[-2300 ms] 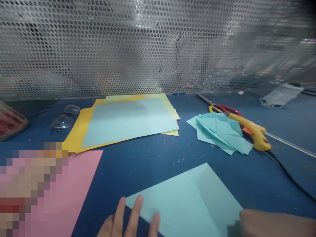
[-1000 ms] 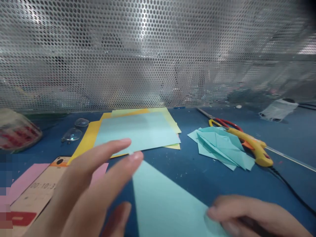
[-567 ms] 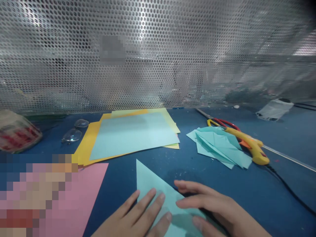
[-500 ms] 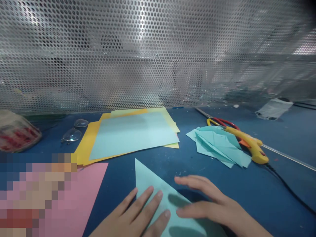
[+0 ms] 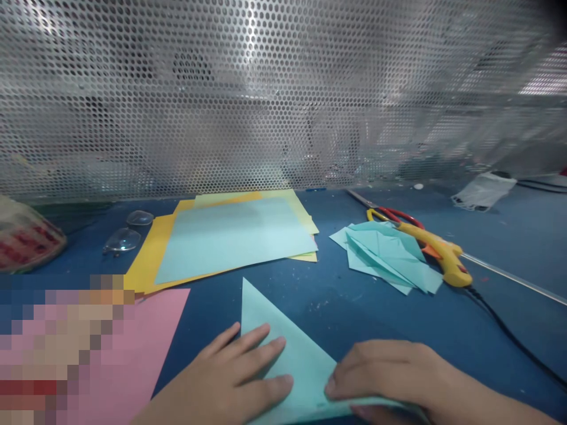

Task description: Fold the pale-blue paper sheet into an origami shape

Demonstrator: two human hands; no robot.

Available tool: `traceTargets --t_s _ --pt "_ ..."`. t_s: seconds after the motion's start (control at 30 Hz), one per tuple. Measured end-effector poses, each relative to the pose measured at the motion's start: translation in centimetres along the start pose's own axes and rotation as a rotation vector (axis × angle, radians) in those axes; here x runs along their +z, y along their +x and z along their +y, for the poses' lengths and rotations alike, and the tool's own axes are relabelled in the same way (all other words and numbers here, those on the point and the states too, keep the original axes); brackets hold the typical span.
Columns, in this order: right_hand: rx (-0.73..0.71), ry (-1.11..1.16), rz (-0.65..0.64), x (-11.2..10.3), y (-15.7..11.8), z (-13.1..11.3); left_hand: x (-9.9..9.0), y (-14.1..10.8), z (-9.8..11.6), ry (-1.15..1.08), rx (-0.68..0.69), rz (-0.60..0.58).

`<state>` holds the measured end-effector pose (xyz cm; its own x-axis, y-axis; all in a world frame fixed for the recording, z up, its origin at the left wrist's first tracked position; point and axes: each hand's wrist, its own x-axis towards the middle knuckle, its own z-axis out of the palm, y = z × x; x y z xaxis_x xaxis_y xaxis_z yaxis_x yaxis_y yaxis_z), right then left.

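Blue tabletop (image 5: 390,319) speckled with crumbs runs back to a perforated metal screen (image 5: 266,100). On it lie a stack of yellow and pale blue sheets (image 5: 230,239), a pink sheet (image 5: 146,342), a pair of glasses (image 5: 121,236), a heap of folded teal paper (image 5: 385,254), red scissors (image 5: 392,213) and a yellow glue gun (image 5: 438,251) with a black cord.

Compared with half a second ago, the right hand (image 5: 398,375) has drawn back toward the near edge and its fingers, then stretched out over the paper, are now curled; the left hand (image 5: 234,378) has barely shifted.

Folded into a triangle, the teal sheet (image 5: 287,348) lies flat between the hands, its tip pointing away. Left fingers are spread and pressed flat on its left part. Right fingertips bear down on its right corner, with the sheet's edge running under them; whether they pinch it I cannot tell
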<state>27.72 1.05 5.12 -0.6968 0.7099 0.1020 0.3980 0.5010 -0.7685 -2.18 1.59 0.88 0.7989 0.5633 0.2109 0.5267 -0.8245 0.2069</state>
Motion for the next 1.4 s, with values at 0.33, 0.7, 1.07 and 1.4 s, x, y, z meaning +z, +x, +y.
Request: traceTargets --t_s 0.33,0.7,1.07,1.4 --pt "0.308 -0.167 0.171 1.1 0.0 1.2 -2.1 1.3 -0.4 -0.276 -0.315 -0.013" --pt "0.418 0.206 -0.028 -1.5 0.3 1.9 -2.8 1.5 -0.2 -0.103 -0.181 0.013" --pt "-0.201 -0.154 0.223 -1.1 0.0 2.8 -3.0 1.0 -0.8 -0.116 -0.226 0.1" --pt "-0.056 0.011 -0.064 -1.3 0.2 2.2 -2.3 0.7 0.2 -0.132 -0.076 -0.178"
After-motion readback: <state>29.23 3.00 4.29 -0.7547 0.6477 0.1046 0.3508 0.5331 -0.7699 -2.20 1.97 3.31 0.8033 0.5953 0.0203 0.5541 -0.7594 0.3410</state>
